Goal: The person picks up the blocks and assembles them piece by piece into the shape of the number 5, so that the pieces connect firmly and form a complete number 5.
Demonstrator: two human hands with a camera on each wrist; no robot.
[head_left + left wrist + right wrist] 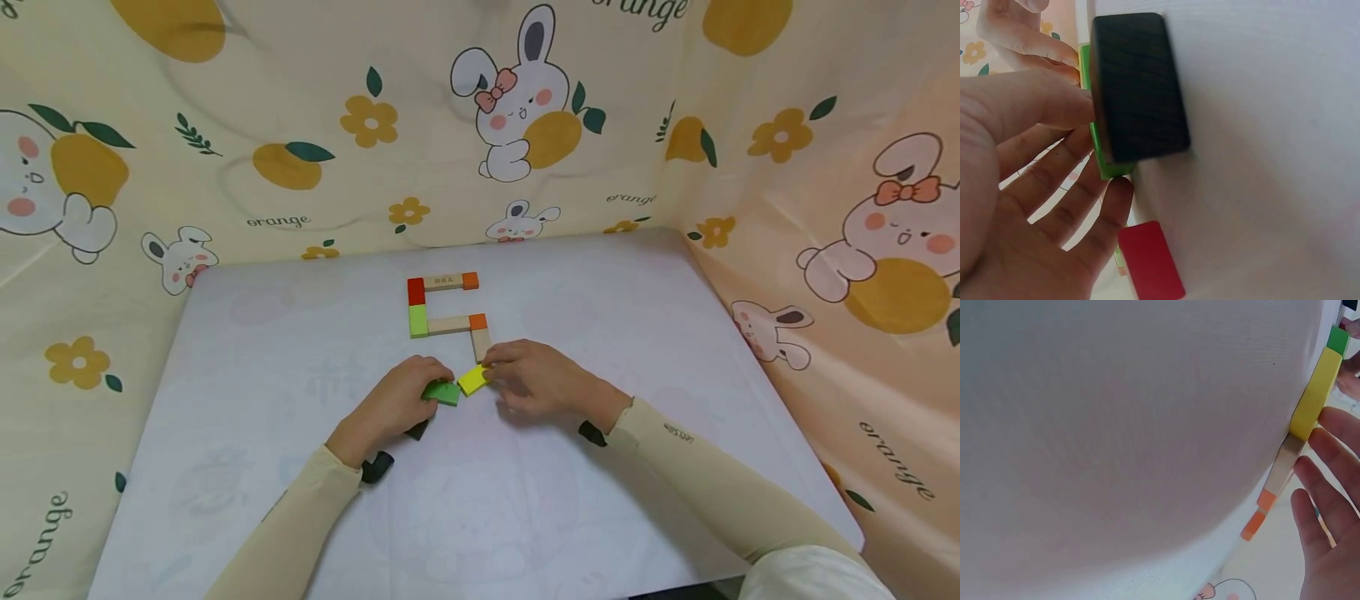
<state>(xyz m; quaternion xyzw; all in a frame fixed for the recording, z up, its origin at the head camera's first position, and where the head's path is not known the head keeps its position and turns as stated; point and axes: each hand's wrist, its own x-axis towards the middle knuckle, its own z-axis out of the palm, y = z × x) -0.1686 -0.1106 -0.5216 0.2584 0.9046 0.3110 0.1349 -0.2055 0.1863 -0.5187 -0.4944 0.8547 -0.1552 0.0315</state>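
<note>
Near the table's middle, my left hand (pixel 393 400) pinches a green block (pixel 444 393). My right hand (pixel 543 379) holds the right end of a yellow block (pixel 472 380), whose left end lies close to the green one. A black block (pixel 1138 87) is beside the left thumb, in front of the green block; the head view shows only a corner of it. A red block (pixel 1150 259) lies under the left hand and is hidden in the head view. Just above the yellow block, a plain wood block (pixel 481 343) runs up to an orange-ended corner.
Farther back, blocks lie end to end in an angular line: a red block (pixel 416 292), a lime block (pixel 417 321), wood blocks (pixel 448 325) and orange pieces (pixel 470 281). They rest on a white tabletop (pixel 600 517). Patterned cloth (pixel 420 167) hangs behind and at both sides.
</note>
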